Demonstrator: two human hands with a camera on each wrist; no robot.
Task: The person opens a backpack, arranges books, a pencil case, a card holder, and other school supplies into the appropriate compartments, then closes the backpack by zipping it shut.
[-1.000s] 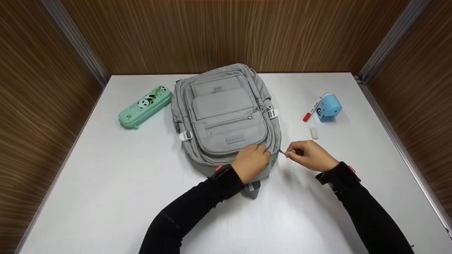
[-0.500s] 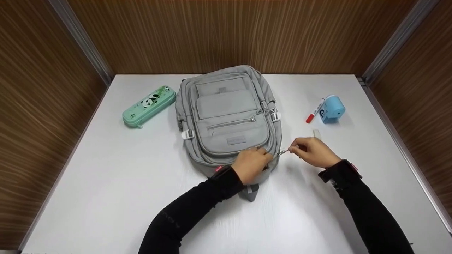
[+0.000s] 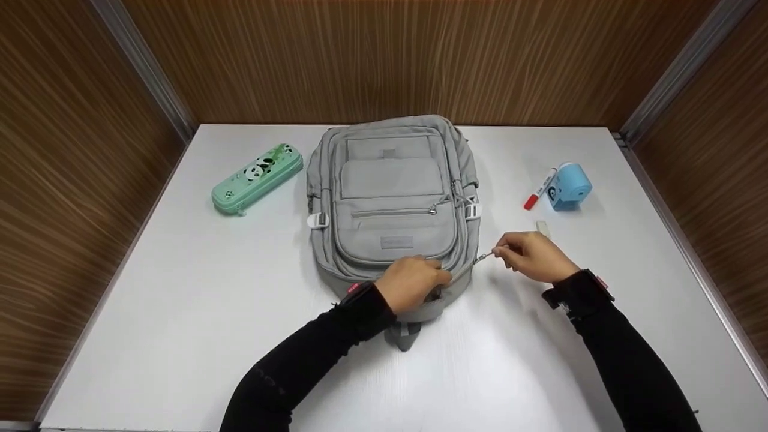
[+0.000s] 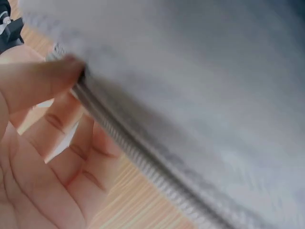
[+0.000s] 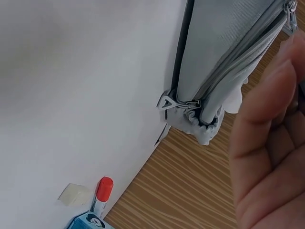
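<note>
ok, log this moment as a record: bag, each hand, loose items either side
bag: grey, lying pocket side up on the white table
left hand: pinches a zip edge at the bag's near end
right hand: pinches a zip pull at the bag's near right side
left of bag: green panda case
right of bag: red-capped marker, blue box, pale block
partly hidden in head view: pale block, behind right hand

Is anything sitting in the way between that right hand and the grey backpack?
No, nothing visible stands between them: the right hand pinches a zipper pull at the edge of the grey backpack. The small white block, red-capped marker and blue object lie farther back, outside that gap.
</note>
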